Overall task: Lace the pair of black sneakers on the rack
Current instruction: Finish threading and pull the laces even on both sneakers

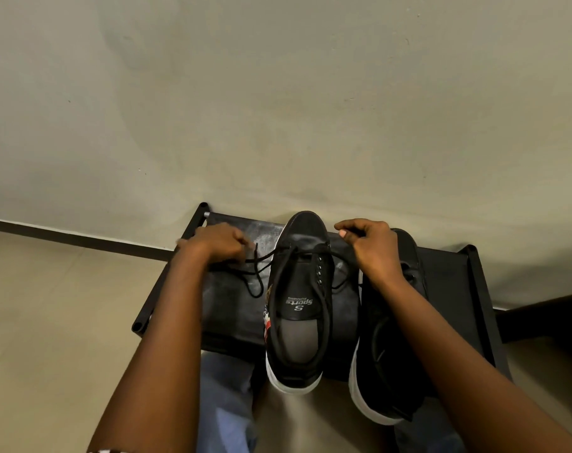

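Forearms: two bare arms reach forward from the lower edge, one on each side of the shoes; blue denim knees [224, 403] show between and below them.
Left sneaker [296, 308]: black low-top with a white rubber sole, toe pointing at the wall, heel overhanging the near edge of the rack; grey insole, tongue printed "S Sports Running", a row of small metal eyelets on its right flap.
Right sneaker [384, 354]: matching black shoe with a white sole, just beside the first, partly covered by the right wrist and forearm.
Lace [257, 266]: thin round black cord, threaded across the eyelets nearest the toe of the left sneaker, both ends drawn out sideways; its left tail hangs in a loose curl on the shelf.
Left hand [217, 241]: fingers curled closed, pinching the lace's left end.
Right hand [371, 245]: fisted, knuckles up, gripping the lace's right end.
Rack [454, 282]: black tube frame with a taut, dull, dusty black fabric shelf, set against the wall.
Wall [278, 93]: plain, matte, pale plaster.
Floor [49, 322]: smooth beige tile with a dark skirting strip.
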